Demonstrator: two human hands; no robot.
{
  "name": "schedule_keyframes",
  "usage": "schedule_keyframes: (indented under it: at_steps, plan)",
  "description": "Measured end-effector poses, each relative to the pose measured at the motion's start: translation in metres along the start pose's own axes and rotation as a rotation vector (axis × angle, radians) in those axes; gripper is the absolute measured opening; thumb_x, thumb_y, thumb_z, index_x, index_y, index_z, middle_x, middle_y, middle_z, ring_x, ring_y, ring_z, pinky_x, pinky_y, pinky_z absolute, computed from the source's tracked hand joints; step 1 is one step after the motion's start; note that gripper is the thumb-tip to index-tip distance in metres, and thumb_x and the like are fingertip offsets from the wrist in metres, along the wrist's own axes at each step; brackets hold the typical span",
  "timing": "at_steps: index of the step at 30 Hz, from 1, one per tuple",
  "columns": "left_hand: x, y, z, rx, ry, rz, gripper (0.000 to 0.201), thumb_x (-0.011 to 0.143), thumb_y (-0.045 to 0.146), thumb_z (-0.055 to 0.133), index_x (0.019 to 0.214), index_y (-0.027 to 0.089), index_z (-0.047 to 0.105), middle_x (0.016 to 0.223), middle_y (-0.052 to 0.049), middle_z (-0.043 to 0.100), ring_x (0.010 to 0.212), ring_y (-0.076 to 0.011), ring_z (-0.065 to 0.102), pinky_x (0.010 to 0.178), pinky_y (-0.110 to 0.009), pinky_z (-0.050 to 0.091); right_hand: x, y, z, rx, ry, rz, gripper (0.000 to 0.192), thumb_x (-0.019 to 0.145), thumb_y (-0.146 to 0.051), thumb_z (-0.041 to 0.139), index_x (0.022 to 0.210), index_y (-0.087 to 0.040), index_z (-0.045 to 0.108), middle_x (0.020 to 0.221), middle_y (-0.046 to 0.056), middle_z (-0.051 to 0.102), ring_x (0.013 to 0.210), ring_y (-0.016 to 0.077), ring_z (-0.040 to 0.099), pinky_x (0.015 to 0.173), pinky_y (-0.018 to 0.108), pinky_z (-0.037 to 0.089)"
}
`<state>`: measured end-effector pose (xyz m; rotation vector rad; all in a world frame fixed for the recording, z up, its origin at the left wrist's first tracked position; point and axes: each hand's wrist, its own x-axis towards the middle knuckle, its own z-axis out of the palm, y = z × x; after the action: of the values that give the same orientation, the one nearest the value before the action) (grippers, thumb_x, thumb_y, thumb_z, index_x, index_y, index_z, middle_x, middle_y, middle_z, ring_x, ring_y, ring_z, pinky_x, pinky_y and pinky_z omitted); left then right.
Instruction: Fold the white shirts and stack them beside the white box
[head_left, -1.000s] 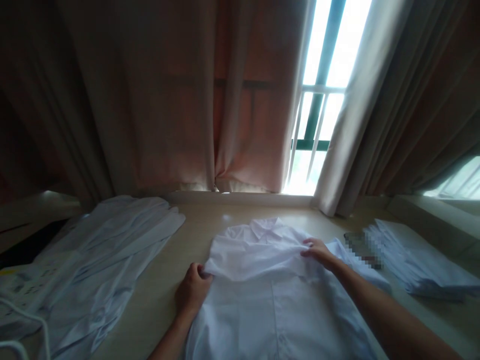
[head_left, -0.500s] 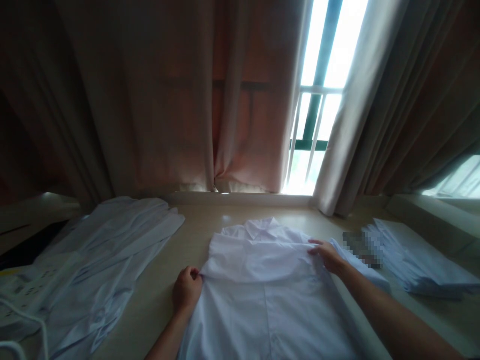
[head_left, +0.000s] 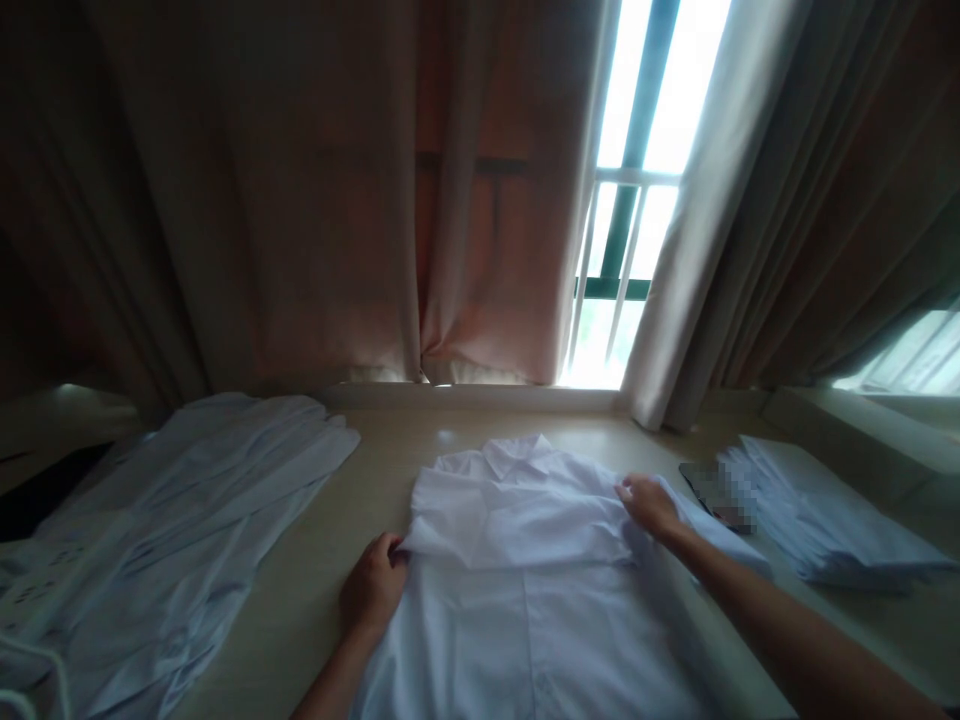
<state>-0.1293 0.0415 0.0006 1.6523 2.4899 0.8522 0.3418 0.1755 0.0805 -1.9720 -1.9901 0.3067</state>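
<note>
A white shirt (head_left: pixel 480 625) lies on the table in front of me, its collar (head_left: pixel 517 455) pointing away. A loose band of its white cloth (head_left: pixel 517 525) runs across the upper part, with creases in it. At the left edge, my left hand (head_left: pixel 375 585) is closed, pinching the cloth between thumb and fingers. My right hand (head_left: pixel 649 505) is closed on the cloth at the opposite, upper right edge, with the fingertips pressed together. Beside the right hand lies more white cloth (head_left: pixel 724 540); whether it belongs to this shirt I cannot tell.
Several white garments (head_left: pixel 217 510) lie spread out on the left. A stack of folded white garments (head_left: pixel 840 515) is on the right, next to a partly blurred dark flat object (head_left: pixel 712 490). A power strip (head_left: pixel 45 585) with a white cable (head_left: pixel 52 655) sits lower left. Curtains (head_left: pixel 330 200) hang behind the table (head_left: pixel 390 430).
My right hand's fingers have closed from a more stretched pose onto the shirt's edge. The band of cloth has shifted and creased. The view has moved slightly to the right.
</note>
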Motion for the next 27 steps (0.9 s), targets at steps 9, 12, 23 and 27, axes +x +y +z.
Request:
schedule_keyframes:
  at_steps: [9, 12, 23, 27]
  plan:
    - [-0.003, 0.005, -0.003, 0.002, 0.023, -0.031, 0.014, 0.087, 0.018, 0.045, 0.095, 0.022, 0.056, 0.102, -0.005, 0.065, 0.093, -0.0187, 0.062, 0.074, -0.026, 0.040, 0.055, -0.158, 0.050, -0.033, -0.076, -0.339, 0.031, 0.094, -0.040, 0.049, 0.102, -0.019, 0.071, 0.110, 0.010, 0.070, 0.104, 0.0201, 0.060, 0.096, 0.028, 0.035]
    - [-0.004, 0.008, -0.005, 0.008, 0.001, -0.073, 0.014, 0.088, 0.017, 0.044, 0.096, 0.022, 0.054, 0.102, -0.005, 0.065, 0.090, -0.0180, 0.062, 0.071, -0.026, 0.039, 0.082, -0.202, 0.074, -0.024, -0.112, -0.313, 0.035, 0.093, -0.045, 0.049, 0.096, -0.019, 0.073, 0.107, 0.012, 0.071, 0.105, 0.0222, 0.060, 0.095, 0.030, 0.036]
    - [-0.008, 0.003, -0.003, -0.042, -0.027, -0.127, 0.023, 0.083, 0.010, 0.045, 0.101, 0.022, 0.053, 0.097, -0.005, 0.065, 0.092, -0.0187, 0.062, 0.077, -0.028, 0.039, 0.162, -0.262, 0.144, 0.049, -0.319, -0.176, 0.046, 0.083, -0.040, 0.061, 0.122, -0.017, 0.064, 0.110, 0.014, 0.070, 0.095, 0.0237, 0.067, 0.075, 0.027, 0.046]
    - [-0.008, 0.003, -0.002, -0.030, -0.033, -0.177, 0.021, 0.084, 0.010, 0.045, 0.099, 0.022, 0.053, 0.093, -0.005, 0.065, 0.090, -0.0185, 0.062, 0.075, -0.028, 0.038, 0.181, -0.261, 0.150, 0.045, -0.320, -0.137, 0.022, 0.077, -0.022, 0.065, 0.093, -0.011, 0.074, 0.090, 0.017, 0.072, 0.084, 0.0218, 0.068, 0.065, 0.022, 0.044]
